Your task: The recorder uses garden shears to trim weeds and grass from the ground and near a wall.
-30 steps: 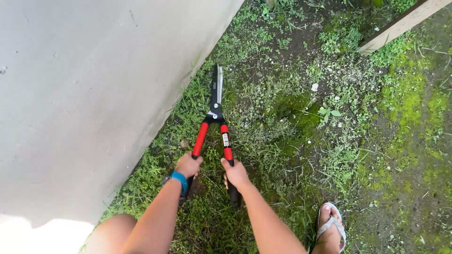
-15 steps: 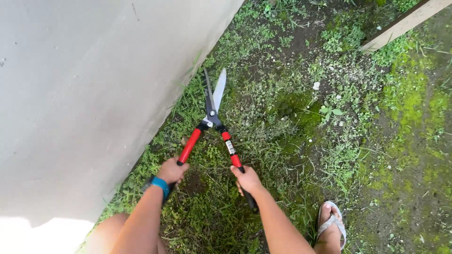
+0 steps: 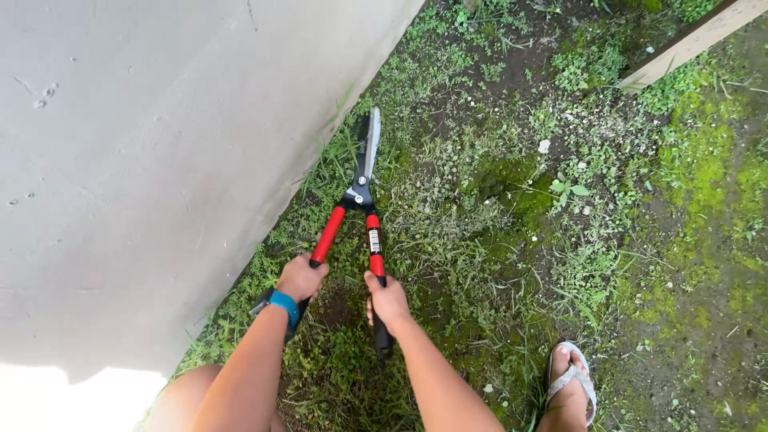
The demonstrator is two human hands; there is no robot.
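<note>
Blades of the hedge shears [image 3: 365, 172] are closing again over grass [image 3: 340, 152] along the concrete wall [image 3: 160, 160], as the left hand [image 3: 302, 278] and right hand [image 3: 387, 301], each clenched on a handle, are drawing together.

A small white label [image 3: 374, 240] with dark printed bars is showing on the right red handle [image 3: 374, 250] of the shears [image 3: 358, 210], just below the pivot. It is sitting lengthwise, narrow and rectangular. Nothing else here is bearing print.
</note>
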